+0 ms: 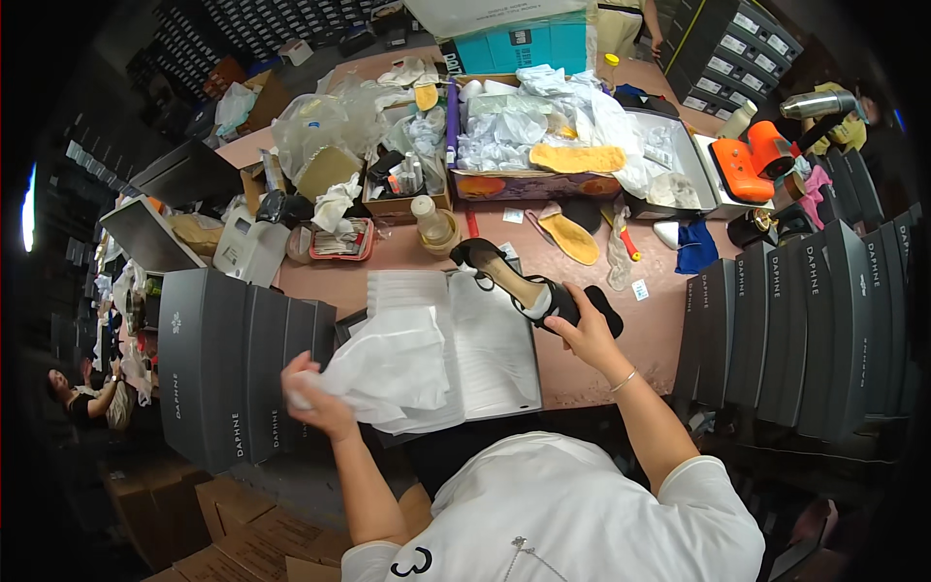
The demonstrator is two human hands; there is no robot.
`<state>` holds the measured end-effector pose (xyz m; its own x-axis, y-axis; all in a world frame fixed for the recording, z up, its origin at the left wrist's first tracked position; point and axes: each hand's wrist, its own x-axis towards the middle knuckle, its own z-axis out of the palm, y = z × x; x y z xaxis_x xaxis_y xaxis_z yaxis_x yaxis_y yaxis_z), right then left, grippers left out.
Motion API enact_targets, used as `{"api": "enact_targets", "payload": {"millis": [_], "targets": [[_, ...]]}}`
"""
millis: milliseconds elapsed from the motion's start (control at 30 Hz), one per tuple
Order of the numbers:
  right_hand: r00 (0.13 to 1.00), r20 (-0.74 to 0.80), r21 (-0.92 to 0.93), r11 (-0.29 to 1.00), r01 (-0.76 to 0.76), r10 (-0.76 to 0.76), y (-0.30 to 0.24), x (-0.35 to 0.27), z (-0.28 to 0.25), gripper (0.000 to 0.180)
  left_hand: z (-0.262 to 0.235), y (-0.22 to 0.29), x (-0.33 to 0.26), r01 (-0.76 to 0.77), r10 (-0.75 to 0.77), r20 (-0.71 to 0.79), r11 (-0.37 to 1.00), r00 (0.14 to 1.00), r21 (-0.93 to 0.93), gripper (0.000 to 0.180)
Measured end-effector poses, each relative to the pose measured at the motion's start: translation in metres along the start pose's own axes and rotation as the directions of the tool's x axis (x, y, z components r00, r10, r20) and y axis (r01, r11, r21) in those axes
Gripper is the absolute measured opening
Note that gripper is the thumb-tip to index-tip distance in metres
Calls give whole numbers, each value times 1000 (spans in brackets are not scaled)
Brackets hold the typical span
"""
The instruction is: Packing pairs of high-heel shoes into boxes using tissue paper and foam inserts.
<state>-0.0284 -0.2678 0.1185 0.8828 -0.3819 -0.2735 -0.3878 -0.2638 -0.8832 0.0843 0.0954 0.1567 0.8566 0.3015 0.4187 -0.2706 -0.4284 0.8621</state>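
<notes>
My right hand (589, 332) grips a black strappy shoe (504, 281) by its heel end, holding it over the table with its toe toward the far left. White stuffing shows inside the shoe near the straps. In my left hand (320, 398) is a crumpled sheet of white tissue paper (393, 364), its loose end spread to the right. Beneath both lies an open shoe box (535, 383) lined with white foam sheet (495, 339). My right hand is just past the box's right edge.
Grey shoe boxes stand in rows at left (208, 359) and right (824, 330). Behind are a carton of crumpled paper (533, 184), a yellow insole (569, 238), a white bottle (427, 213) in a bowl, a red basket (341, 242), and an orange tool (745, 165).
</notes>
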Motion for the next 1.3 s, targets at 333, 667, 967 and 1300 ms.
{"api": "enact_targets", "payload": {"millis": [333,667,967,1300], "targets": [[802,598,-131,985,112,-12,-51,12,-31,64,47,-60,15,-284,40,494,857,869,429,60],[549,402,-122,551,826,-733,-89,28,67,38,55,-25,-113,913,-179,978,-408,-104,22,83],[654,369,-175,641,747,-661,-32,-37,119,28,73,-8,-144,961,-740,664,-97,105,-260,84],[757,366,-104,784,611,-541,-36,-41,110,59,63,64,-145,968,-735,654,11,178,-252,85]]}}
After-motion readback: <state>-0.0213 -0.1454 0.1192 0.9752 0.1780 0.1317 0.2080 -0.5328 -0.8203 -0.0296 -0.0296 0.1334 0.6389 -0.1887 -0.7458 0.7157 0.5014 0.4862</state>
